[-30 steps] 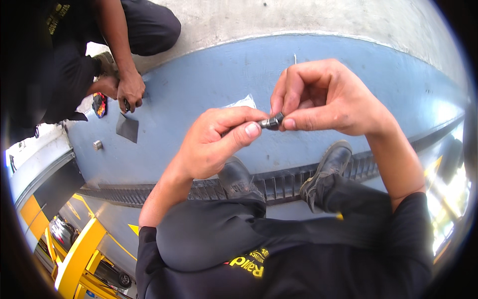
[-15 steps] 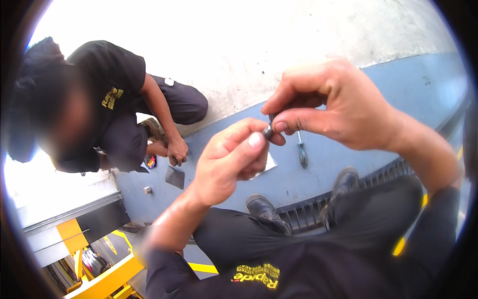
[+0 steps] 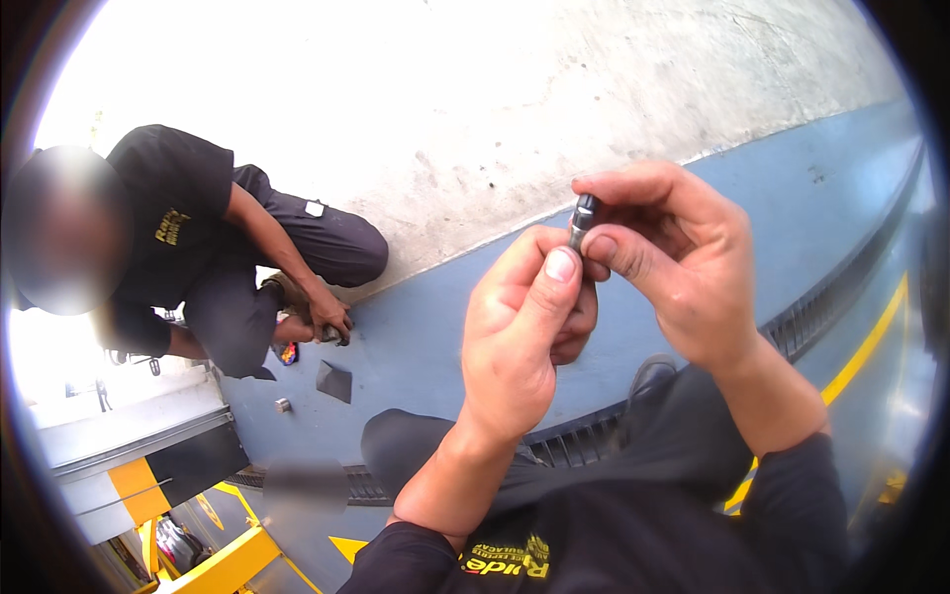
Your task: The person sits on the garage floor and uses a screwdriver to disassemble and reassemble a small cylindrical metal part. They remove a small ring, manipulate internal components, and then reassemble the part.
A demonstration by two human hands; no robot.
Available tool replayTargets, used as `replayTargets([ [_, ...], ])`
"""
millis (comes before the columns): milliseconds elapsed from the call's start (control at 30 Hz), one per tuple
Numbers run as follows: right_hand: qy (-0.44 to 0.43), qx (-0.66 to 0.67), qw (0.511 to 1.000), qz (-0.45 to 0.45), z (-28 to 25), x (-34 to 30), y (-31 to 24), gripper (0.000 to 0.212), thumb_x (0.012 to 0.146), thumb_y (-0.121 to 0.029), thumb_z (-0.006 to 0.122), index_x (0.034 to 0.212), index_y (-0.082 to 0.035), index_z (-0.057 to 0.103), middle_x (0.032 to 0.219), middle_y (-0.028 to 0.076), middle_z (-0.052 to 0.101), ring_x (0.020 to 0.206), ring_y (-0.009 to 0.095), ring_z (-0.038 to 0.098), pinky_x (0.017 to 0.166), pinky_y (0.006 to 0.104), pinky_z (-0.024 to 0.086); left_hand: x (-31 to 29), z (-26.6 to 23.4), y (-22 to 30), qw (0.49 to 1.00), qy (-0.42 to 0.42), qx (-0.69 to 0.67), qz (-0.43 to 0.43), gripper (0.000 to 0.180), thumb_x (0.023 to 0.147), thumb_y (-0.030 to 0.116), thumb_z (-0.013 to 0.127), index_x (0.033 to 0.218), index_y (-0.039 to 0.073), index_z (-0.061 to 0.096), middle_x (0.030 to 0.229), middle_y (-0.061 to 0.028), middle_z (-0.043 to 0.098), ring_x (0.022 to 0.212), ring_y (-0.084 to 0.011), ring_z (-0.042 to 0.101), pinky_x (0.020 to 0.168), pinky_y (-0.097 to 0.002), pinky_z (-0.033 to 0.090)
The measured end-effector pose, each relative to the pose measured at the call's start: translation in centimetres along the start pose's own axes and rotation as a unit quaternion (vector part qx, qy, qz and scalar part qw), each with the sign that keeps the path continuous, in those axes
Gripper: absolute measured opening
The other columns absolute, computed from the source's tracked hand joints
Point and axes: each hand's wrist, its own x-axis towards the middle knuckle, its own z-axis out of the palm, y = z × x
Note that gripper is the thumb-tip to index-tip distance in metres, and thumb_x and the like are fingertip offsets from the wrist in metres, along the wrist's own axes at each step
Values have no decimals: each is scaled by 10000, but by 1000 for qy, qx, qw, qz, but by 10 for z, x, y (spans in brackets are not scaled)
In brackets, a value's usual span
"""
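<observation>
A small metal pin with a black end [image 3: 585, 210] stands nearly upright between my two hands, above the blue floor. My left hand [image 3: 520, 332] pinches its lower metal part between thumb and curled fingers. The thumb and forefinger of my right hand [image 3: 698, 262] close around its upper part, the forefinger at the black tip. Its lower end is hidden by my left fingers.
A co-worker [image 3: 198, 238] crouches at the left, hands [image 3: 332, 319] low over the blue floor [image 3: 416, 346]. Nearby lie a dark square sheet [image 3: 334, 382], a small metal piece [image 3: 283, 405] and a colourful packet [image 3: 287, 353]. A drain grate [image 3: 579, 445] crosses below; yellow framework [image 3: 223, 566] stands lower left.
My hands have turned the pin more upright, and its black end now shows. The view has shifted; the screwdriver on the floor no longer shows.
</observation>
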Motion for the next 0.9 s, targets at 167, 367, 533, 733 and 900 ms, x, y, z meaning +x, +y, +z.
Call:
replayTargets([
  [167,14,-40,999,-19,-6,-13,8,308,934,47,712,1229,66,627,1031,106,690,877,125,651,766,246,556,-2,5,-13,1000,14,20,14,273,1099,267,504,1058,17,606,708,32,493,583,-24,358,528,-202,270],
  [367,0,-91,993,-78,1,-26,17,308,950,8,712,1234,68,610,1100,130,653,918,138,663,748,235,558,-16,-10,-29,998,-17,-9,58,254,1096,237,516,1063,5,613,762,39,527,651,-25,416,557,-199,324],
  [533,5,-120,988,-94,-1,-41,23,293,958,-8,706,1224,64,608,1093,131,641,915,142,660,740,229,554,-23,0,-37,999,11,-14,37,250,1100,214,504,1073,-9,616,749,37,515,645,-22,410,585,-198,338],
  [733,-10,-143,984,-102,6,-44,14,279,962,-12,700,1215,67,613,1111,146,637,918,142,658,751,230,557,-30,-10,-34,996,-42,-44,61,246,1099,207,507,1081,-10,621,757,39,515,652,-16,406,583,-196,338],
  [900,-27,-159,980,-115,1,-43,18,280,957,0,699,1215,72,614,1133,158,637,931,150,663,769,239,567,-28,-8,-32,999,-19,-10,47,245,1097,204,510,1066,-13,621,729,43,507,641,-19,407,576,-201,338],
])
